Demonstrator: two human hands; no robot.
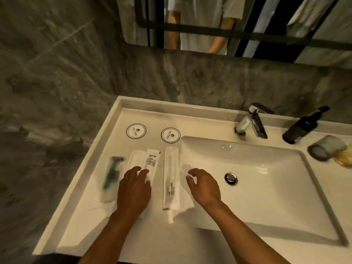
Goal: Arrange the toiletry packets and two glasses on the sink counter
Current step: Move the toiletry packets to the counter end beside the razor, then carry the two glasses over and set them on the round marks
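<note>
Several toiletry packets lie side by side on the white counter (pixel 91 231) left of the basin. A clear razor packet (pixel 112 176) with a green handle is leftmost. Beside it are a white packet (pixel 134 159) and a printed white packet (pixel 152 161). A long toothbrush packet (pixel 171 178) lies nearest the basin. My left hand (pixel 134 189) rests flat on the lower ends of the two middle packets. Just right of the toothbrush packet my right hand (pixel 202 184) hovers with curled fingers, holding nothing. Two round paper coasters (pixel 136 131) (pixel 170 135) sit behind the packets. One glass (pixel 326 150) lies on its side at far right.
The basin (pixel 266 168) with its drain (pixel 231 178) fills the counter's middle. A chrome faucet (pixel 251 121) and a dark pump bottle (pixel 302 126) stand behind it. A mirror hangs above the grey stone wall.
</note>
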